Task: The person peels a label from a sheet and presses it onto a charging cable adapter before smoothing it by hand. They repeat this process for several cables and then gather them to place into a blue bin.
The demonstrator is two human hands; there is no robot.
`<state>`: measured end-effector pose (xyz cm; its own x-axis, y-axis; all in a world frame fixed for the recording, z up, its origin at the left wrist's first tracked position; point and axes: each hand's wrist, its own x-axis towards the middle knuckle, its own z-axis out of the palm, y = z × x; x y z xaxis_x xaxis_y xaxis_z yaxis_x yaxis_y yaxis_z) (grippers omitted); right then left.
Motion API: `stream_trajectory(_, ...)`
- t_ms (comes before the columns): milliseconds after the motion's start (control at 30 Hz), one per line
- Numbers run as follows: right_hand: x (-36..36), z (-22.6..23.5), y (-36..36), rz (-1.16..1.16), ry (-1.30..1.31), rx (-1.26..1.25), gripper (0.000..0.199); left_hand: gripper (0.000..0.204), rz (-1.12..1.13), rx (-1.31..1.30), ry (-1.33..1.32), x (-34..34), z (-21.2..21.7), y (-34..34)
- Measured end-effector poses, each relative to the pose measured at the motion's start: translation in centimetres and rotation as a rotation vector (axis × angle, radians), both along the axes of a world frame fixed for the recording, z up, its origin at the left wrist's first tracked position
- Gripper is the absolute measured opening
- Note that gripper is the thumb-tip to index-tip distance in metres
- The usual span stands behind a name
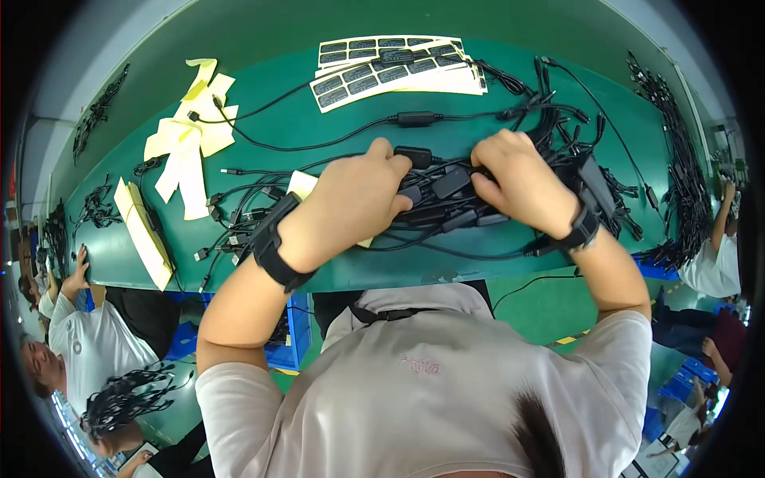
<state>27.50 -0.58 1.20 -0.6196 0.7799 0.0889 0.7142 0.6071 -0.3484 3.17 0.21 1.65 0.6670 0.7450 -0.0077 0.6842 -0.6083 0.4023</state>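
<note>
- Head view, only feed I have: a heap of black cables (474,217) lies on the green worktop (351,271), in front of the person, under and between both hands.
- Left hand (358,191): fingers bent, thumb and forefinger tips at the small black boxes on the heap's left. I can't tell if it grips one.
- Right hand (514,175): curled at the heap's right, thumb beside a flat black box (452,183). Can't confirm a grip either.
- Done, my read: loose yellow strips (185,151) at left look bare, so some label stock seems used. One cable with an inline box (416,119) lies stretched out beyond the heap.
- Left, my read: label sheets (351,86) at the far side carry rows of dark labels, and the heap is large. Which boxes bear labels: too small to tell, so I can't call a count.
</note>
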Motion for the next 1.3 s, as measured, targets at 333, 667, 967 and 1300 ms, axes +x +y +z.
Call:
stream_trajectory(333,0.3,0.3,2.1,0.070,0.244,0.088,0.015,0.018,0.090,0.110,-0.127,-0.4,0.3,0.1)
stream_trajectory(667,1.2,0.9,6.2,0.093,0.133,-0.215,0.007,0.014,0.138,-0.101,-0.011,-0.9,1.6,0.3)
stream_trajectory(967,1.9,4.6,5.7,0.049,0.671,-0.196,0.016,0.021,0.401,0.141,-0.294,-0.9,3.1,-0.9)
stream_trajectory(1300,2.2,10.6,-0.3,0.055,0.437,-0.157,0.015,0.018,0.391,-0.068,-0.449,-3.6,1.2,-0.6)
